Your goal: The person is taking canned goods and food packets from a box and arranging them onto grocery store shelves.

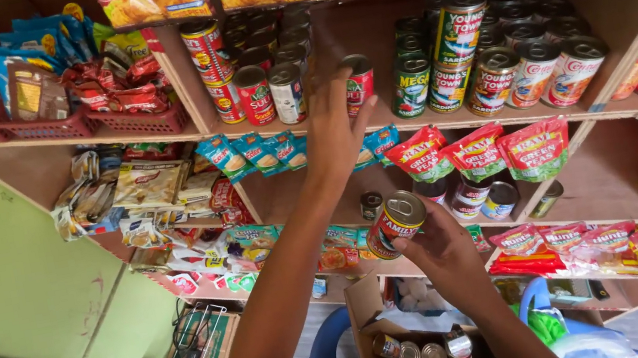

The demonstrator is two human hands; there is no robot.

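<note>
Head view: the left hand [335, 128] closes around a red tin [358, 83] on the shelf [414, 120] at twelve o'clock, the right hand [436, 247] grips another red can [395, 224] at centre, while more cans fill the cardboard box [365, 306] at six o'clock.

Left hand [334, 128] raised, fingers extended; right hand [434, 248] lower, grip closed

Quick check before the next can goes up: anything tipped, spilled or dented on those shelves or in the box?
Nothing spilled or visibly dented. The left hand is placing a red can upright on the shelf; the right hand holds another red can tilted. In the cardboard box, one can sits askew.
</note>
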